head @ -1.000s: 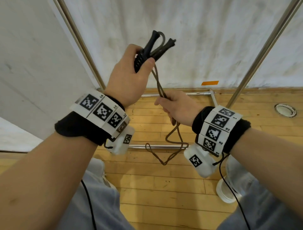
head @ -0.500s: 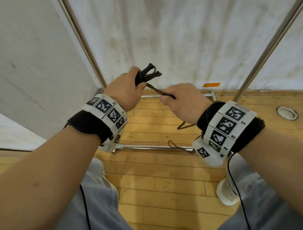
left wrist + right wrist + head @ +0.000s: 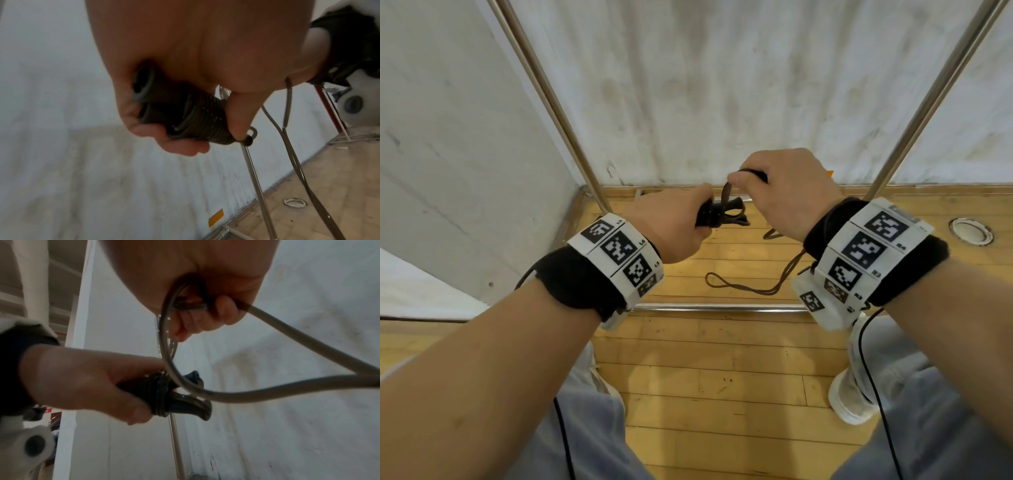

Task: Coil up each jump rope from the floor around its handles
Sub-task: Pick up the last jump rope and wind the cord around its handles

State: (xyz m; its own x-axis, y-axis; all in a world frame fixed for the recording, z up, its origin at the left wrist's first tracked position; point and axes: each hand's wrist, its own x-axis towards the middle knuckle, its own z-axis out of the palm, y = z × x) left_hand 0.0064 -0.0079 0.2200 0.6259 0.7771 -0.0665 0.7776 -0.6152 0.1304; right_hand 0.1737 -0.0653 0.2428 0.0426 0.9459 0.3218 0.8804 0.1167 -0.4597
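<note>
My left hand [image 3: 674, 222] grips the two black ribbed jump rope handles [image 3: 717, 216] side by side, tips pointing right. The wrist views show those handles [image 3: 185, 116] [image 3: 174, 395] in the same hand [image 3: 164, 139] [image 3: 86, 382], with turns of brown cord round them. My right hand [image 3: 777, 192] is just above and right of the handles, pinching the brown rope [image 3: 726, 195], whose doubled cord [image 3: 287, 386] runs through its curled fingers [image 3: 205, 318]. The free rope end [image 3: 750, 287] hangs in a loop below my right wrist, over the floor.
Wooden floor [image 3: 722, 377] below, white walls behind and to the left. Slanted metal poles [image 3: 551, 102] [image 3: 935, 96] and a low horizontal bar [image 3: 722, 307] frame the space. A round floor fitting [image 3: 971, 231] lies at right. My white shoe [image 3: 852, 397] stands at lower right.
Both hands came down from chest height. The handles went from upright to lying sideways. My right hand moved up over the handles with the rope, and the hanging loop got shorter.
</note>
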